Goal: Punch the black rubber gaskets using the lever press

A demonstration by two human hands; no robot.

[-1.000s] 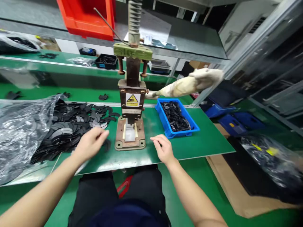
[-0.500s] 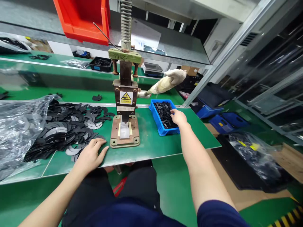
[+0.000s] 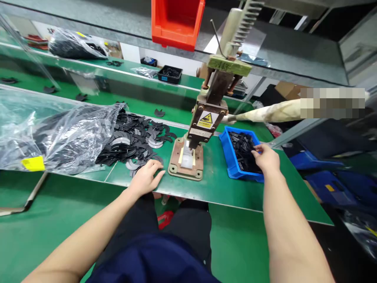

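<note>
My right hand is over the right side of a blue bin. Its thumb and fingers pinch together at a small black part, whose shape is mostly hidden. Many thin black parts fill that bin. On the green table, my left hand lies open with its thumb apart, its fingertips touching the near right edge of a pile of curved black pieces. Between my hands stands a hand press with a warning label. A pale block sits on its base plate under the ram.
The press's wrapped lever sticks out to the right above the blue bin. A clear plastic bag of black pieces lies at left. Overhead, a red bin sits on a grey shelf. A black tray stands behind.
The view has swung left and tilted, so everything appears further right. My right hand stays at the blue bin with its fingers among the parts; my left hand still rests by the pile.
</note>
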